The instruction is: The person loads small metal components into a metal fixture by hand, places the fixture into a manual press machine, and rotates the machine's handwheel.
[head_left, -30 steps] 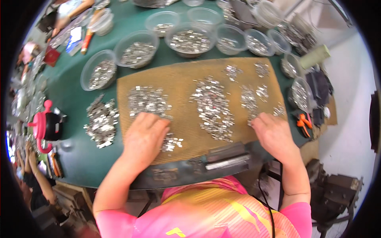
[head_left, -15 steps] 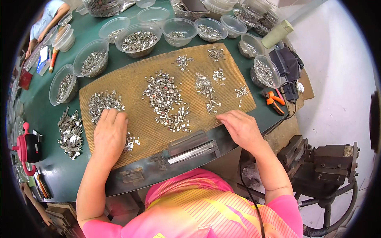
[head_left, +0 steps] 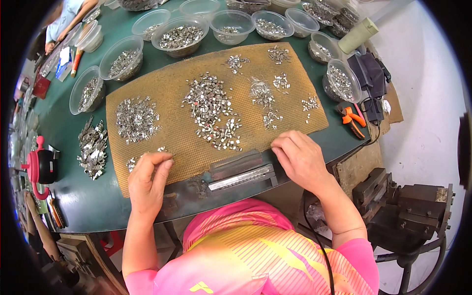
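- The left hand (head_left: 149, 181) is over the lower left edge of the tan, woven-textured rectangular mat (head_left: 172, 93), thumb and forefinger drawn close together; whether a tiny piece sits between them, I cannot tell.
- The right hand (head_left: 301, 160) is at the mat's lower right edge, fingers curled toward the thumb (its grip, if any, is hidden).
- A long central pile of small silver metal pieces (head_left: 209, 105) lies on the mat, between a rounded pile of silver pieces (head_left: 136, 119) on its left and smaller silver clusters (head_left: 263, 96) on its right.
- A heap of flat silver metal scraps (head_left: 92, 150) lies left of the mat on the dark green table (head_left: 105, 211).
- Clear round plastic bowls (head_left: 231, 19) curve around the mat's far side.
- Orange-handled pliers (head_left: 353, 118) lie to the right.
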